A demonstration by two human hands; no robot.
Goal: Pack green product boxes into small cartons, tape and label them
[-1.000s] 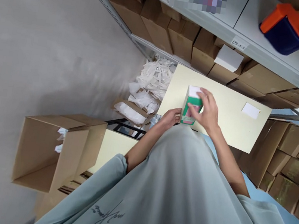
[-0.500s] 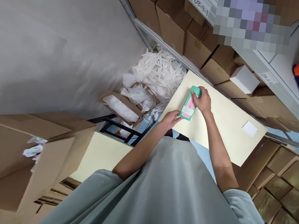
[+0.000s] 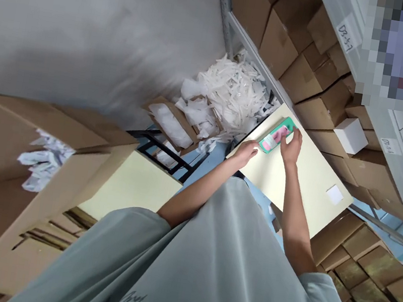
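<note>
We see the left hand (image 3: 245,154) at the green box (image 3: 274,138)'s near end, its grip unclear; the right hand (image 3: 291,148), fingers parted, touches the far side, perhaps for steadiness.

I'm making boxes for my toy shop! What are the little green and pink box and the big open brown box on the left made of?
Green and pink box: probably smooth card, with straight edges and printed colours. Big brown box: matt cardboard, it seems, plain brown with stiff folded flaps.
</note>
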